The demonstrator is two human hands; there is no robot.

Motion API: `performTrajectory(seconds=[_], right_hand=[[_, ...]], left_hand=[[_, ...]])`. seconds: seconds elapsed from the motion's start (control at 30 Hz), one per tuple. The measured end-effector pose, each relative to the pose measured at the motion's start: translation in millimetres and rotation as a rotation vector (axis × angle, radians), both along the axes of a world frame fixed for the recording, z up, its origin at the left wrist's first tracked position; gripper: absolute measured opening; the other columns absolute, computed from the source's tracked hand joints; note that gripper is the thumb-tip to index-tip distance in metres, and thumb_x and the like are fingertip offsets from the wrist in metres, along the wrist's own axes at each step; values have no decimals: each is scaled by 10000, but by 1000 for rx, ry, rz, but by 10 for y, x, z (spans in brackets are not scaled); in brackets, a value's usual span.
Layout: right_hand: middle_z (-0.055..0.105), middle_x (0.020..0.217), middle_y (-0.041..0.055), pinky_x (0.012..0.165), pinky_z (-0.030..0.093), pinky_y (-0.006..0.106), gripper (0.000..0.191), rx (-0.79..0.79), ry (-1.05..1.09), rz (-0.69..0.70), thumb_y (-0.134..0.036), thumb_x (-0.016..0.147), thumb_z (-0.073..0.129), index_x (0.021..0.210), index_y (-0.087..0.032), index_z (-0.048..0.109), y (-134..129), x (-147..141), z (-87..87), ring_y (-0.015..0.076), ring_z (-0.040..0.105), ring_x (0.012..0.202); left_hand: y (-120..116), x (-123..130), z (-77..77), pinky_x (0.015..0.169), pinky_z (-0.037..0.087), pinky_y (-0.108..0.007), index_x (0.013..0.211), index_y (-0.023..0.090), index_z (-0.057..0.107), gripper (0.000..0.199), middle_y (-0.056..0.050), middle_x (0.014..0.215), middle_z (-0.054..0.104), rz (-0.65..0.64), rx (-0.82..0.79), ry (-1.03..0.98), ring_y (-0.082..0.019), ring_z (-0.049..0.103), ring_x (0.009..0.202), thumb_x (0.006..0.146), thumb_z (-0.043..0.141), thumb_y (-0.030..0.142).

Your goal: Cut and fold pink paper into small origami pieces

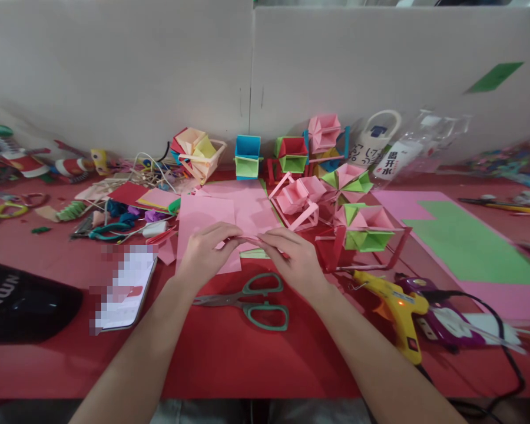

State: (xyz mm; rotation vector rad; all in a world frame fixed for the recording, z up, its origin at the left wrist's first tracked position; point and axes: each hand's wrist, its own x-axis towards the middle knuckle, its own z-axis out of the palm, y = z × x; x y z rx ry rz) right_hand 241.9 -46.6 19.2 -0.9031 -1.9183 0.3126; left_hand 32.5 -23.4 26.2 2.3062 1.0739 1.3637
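Between my left hand (pixel 212 250) and my right hand (pixel 291 256) is a narrow folded strip of pink paper (pixel 249 239), pinched at both ends. Most of the strip is hidden by my fingers. Beneath and behind my hands lie pink paper sheets (pixel 206 213), with some green paper showing under them. On the red table just below my hands rest scissors (pixel 242 301) with green handles, their blades pointing left and partly covered by my left wrist.
Left are a phone (pixel 130 288), a black container (pixel 22 303) and a craft clutter pile. Several folded-paper models (pixel 371 229) stand behind and right. A yellow glue gun (pixel 395 309) with a lit light lies right, its cord trailing. Plastic bottles (pixel 397 156) stand at the back wall.
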Motion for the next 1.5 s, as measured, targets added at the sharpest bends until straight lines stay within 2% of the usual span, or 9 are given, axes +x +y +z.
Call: performTrajectory(seconds=[0.37,0.77,1.03,1.33,1.5], right_hand=[[694,1063,72,876,547,338,205,-35,51,12,-170,956,561,1104,-226,692,28,8,35,188,656,988],[691,1050,61,866,530,311,237,-69,40,42,-127,955,533,1122,-222,671,29,27,31,173,651,973],[694,1042,70,864,533,321,259,-59,27,36,-112,967,493,1132,-217,664,41,43,32,174,650,966],[665,1088,74,816,555,326,344,-32,3,42,-81,892,533,1190,-222,632,1,12,13,176,640,920],[682,1032,64,762,540,296,224,-56,6,24,-172,921,592,1129,-224,658,14,6,12,167,640,868]], left_hand=[[8,-9,-13,763,539,-277,911,214,734,69,-27,892,748,23,-132,-50,-163,680,828,877,673,214],[7,-16,-5,798,534,-272,900,224,748,80,-15,904,768,-32,-255,-41,-171,705,847,876,677,253],[27,-57,-1,835,535,-276,998,228,747,146,-12,975,773,-61,-306,-11,-171,709,906,899,640,220],[28,-67,-8,839,538,-277,1018,227,753,162,-15,987,776,-61,-313,7,-172,714,913,903,639,231],[3,-43,20,853,541,-273,1018,228,754,159,-17,1011,773,-98,-323,-2,-173,712,938,903,646,249]])
